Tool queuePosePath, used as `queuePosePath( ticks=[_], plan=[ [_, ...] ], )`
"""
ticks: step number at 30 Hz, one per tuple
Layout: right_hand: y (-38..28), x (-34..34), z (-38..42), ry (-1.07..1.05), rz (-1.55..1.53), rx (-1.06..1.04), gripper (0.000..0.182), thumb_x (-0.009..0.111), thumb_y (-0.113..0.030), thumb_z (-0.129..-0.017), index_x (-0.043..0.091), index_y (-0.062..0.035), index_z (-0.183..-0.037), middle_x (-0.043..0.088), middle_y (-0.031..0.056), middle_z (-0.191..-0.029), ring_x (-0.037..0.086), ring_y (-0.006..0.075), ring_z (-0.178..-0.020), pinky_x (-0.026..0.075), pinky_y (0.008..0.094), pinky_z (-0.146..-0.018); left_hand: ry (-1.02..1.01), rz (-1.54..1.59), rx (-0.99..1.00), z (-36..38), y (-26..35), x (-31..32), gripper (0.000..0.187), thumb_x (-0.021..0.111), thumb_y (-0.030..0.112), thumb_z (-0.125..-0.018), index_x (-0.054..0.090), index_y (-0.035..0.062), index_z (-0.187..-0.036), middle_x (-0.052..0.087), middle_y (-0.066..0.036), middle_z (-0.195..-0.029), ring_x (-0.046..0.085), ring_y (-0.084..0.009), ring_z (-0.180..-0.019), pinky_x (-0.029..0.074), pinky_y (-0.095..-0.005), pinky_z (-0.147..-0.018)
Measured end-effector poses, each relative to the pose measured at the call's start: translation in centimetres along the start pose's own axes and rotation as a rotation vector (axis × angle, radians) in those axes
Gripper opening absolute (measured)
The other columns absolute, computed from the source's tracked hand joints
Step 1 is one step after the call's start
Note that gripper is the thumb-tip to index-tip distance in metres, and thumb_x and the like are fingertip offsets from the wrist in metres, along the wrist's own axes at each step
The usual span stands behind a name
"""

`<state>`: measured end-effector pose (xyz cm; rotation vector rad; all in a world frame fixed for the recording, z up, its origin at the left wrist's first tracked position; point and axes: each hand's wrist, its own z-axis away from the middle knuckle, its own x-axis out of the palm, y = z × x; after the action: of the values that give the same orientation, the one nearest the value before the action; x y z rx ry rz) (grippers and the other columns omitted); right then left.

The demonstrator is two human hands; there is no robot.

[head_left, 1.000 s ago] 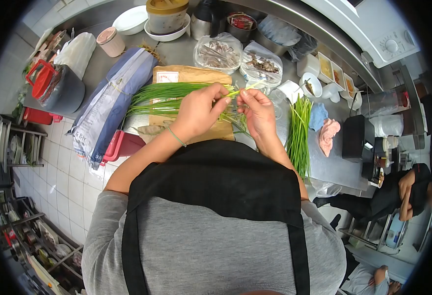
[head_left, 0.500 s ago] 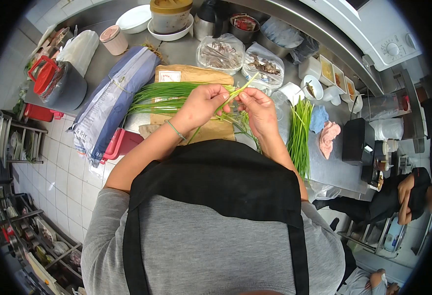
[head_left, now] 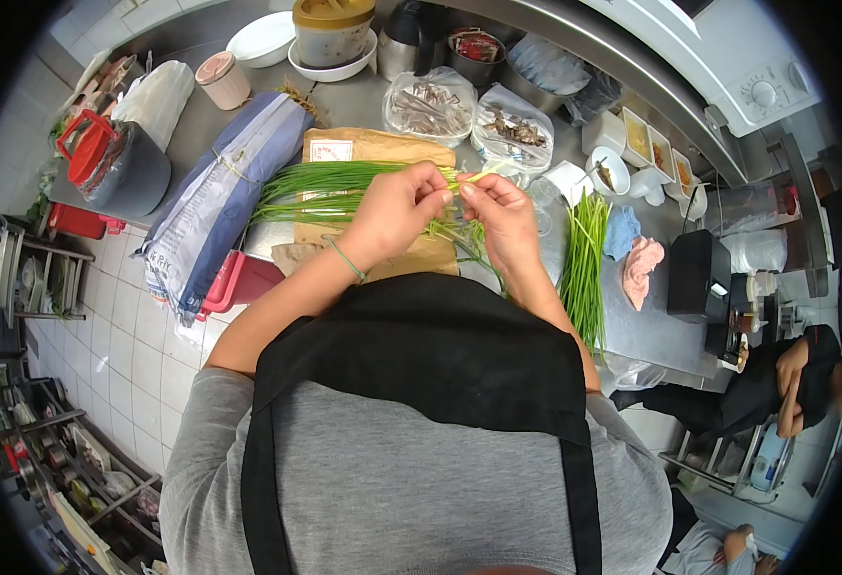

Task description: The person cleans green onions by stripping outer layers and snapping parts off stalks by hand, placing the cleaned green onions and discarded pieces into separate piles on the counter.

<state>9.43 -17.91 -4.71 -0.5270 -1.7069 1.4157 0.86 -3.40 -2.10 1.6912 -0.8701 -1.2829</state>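
Note:
Both hands meet over the counter, fingertips nearly touching. My left hand (head_left: 394, 213) pinches a green stalk, and my right hand (head_left: 500, 217) pinches the pale end of it (head_left: 479, 176). Below and to the left, a bunch of long green stalks (head_left: 311, 190) lies across brown paper (head_left: 364, 144). Loose green leaves (head_left: 474, 237) show beneath and between the hands. To the right of my right hand, another bunch of green stalks (head_left: 584, 273) lies lengthwise on the metal counter.
A blue-and-white wrapped bundle (head_left: 225, 192) lies left, near a grey bin (head_left: 138, 172) with a red handle. Two plastic bags (head_left: 429, 105) stand behind the paper. Blue and pink cloths (head_left: 642, 273) lie right. Another person (head_left: 775, 383) is at far right.
The stalk between my hands has turned from a steep slant to nearly level, and its lower part no longer shows below my left wrist. My left hand has tilted slightly.

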Motion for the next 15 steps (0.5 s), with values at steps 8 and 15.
queuePosePath(
  ticks=[8,15],
  plan=[
    [-1.8,-0.6,-0.3,0.164,-0.2,0.118,0.012,0.064,-0.013,-0.081,0.062,-0.0034,-0.089,0.06,0.0008,-0.077,0.053,0.0059,-0.069,0.041,0.0201,-0.056,0.181,-0.338,0.184,0.7,0.3,0.4,0.012,0.061,0.014,-0.079,0.053,0.0047,-0.079,0.06,-0.013,-0.07,0.058,-0.0314,-0.062,0.044,-0.0396,-0.053],
    [1.1,-0.1,-0.2,0.087,-0.01,0.034,0.016,0.064,-0.021,-0.082,0.058,-0.0065,-0.083,0.061,0.0023,-0.078,0.053,0.0068,-0.066,0.041,0.0202,-0.055,0.219,-0.482,0.292,1.0,0.5,0.6,0.011,0.061,0.012,-0.078,0.053,0.0051,-0.08,0.059,-0.012,-0.071,0.058,-0.0305,-0.062,0.044,-0.0391,-0.053]
  ],
)
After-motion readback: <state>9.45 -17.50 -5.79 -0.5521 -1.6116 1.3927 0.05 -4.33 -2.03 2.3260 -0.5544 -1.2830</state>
